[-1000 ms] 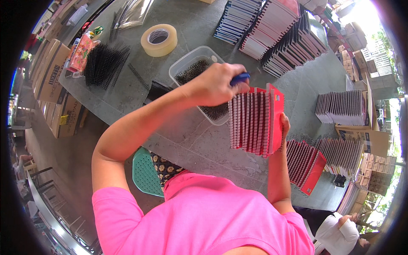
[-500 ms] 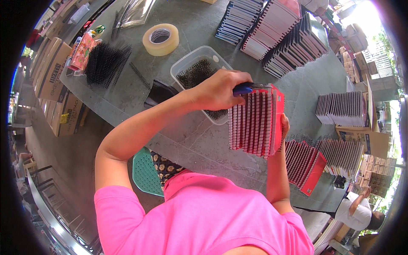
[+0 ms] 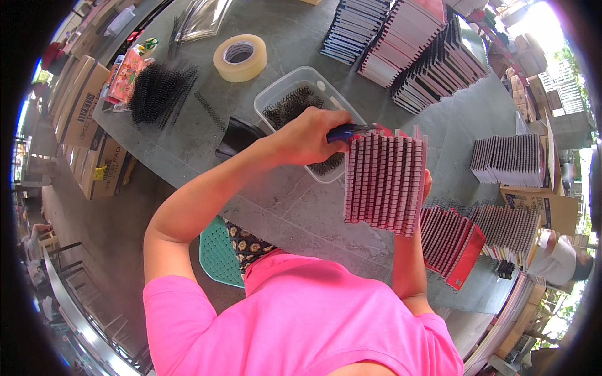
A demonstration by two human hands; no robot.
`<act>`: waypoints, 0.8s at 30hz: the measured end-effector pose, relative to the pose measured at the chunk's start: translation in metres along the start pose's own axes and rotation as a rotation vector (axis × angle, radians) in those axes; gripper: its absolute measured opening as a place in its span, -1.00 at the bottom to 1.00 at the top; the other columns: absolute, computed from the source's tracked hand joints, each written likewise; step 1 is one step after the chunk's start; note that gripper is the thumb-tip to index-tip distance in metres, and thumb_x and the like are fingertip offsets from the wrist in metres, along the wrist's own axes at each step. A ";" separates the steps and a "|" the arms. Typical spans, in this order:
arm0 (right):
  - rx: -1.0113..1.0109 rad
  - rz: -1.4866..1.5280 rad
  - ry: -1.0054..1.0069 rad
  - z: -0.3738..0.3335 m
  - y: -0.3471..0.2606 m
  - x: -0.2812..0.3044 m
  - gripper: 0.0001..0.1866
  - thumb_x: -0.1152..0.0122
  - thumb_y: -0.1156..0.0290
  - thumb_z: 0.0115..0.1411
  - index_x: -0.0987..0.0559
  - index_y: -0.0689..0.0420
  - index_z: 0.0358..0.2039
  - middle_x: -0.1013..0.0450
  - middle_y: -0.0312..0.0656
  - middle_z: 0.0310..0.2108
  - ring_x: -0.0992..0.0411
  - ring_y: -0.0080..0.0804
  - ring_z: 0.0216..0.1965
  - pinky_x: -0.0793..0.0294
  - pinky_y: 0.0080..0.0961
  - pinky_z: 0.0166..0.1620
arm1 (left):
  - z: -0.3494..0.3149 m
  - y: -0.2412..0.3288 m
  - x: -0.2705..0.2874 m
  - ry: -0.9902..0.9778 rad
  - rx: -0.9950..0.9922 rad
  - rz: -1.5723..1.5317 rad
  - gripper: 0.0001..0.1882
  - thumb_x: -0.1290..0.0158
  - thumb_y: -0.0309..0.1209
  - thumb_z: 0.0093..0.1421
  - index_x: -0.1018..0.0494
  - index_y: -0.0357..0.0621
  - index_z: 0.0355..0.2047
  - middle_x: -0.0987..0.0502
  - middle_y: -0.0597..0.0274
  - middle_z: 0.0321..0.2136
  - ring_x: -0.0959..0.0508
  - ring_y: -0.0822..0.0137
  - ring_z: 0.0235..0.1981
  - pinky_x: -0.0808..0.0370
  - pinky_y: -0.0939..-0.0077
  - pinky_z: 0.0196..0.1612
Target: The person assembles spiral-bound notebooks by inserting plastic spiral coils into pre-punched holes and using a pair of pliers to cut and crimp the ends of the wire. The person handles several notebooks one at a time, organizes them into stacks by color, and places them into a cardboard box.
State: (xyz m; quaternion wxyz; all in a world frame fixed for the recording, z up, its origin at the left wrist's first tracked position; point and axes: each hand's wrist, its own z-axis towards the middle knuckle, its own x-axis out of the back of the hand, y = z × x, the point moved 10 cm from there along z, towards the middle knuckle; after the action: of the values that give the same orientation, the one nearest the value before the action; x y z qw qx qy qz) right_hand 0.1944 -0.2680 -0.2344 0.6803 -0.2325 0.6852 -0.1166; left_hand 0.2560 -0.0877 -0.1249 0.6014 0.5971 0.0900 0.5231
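Note:
My left hand is closed around blue-handled pliers. Their jaws touch the upper left end of a stack of red spiral notebooks, at the ends of the binding coils. Behind that stack, my right hand grips it by the cover side, most of its fingers hidden. The notebooks are held up with their coil spines facing me. Under my left wrist stands a clear plastic tub with short pieces of black coil in it. More red spiral notebooks lie on the table beside my right forearm.
A tape roll and a bundle of black coils lie on the grey table to the left. Stacked notebooks stand at the far side, more at right. A green stool is below the table edge.
The notebook stack has turned so its spines face me more and the red cover shows less. The pliers have shifted slightly left along its top. A person at the right has moved.

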 end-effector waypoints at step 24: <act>-0.006 0.149 -0.020 -0.030 -0.002 0.008 -0.40 -0.01 0.00 0.13 -0.36 0.26 0.00 -0.42 -0.04 -0.11 -0.46 -0.25 -0.17 -0.49 -0.29 -0.12 | -0.049 -0.006 -0.065 -0.612 0.798 -0.601 -0.50 0.17 -0.09 0.19 -0.37 -0.34 -0.13 -0.49 -0.06 -0.39 -0.56 0.14 -0.41 -0.49 0.32 -0.33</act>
State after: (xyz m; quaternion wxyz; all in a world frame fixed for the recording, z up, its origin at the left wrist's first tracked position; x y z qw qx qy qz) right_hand 0.1650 -0.2780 -0.2394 0.6931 -0.1841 0.6942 -0.0611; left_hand 0.1946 -0.1035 -0.1772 0.4507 0.8496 0.2676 0.0588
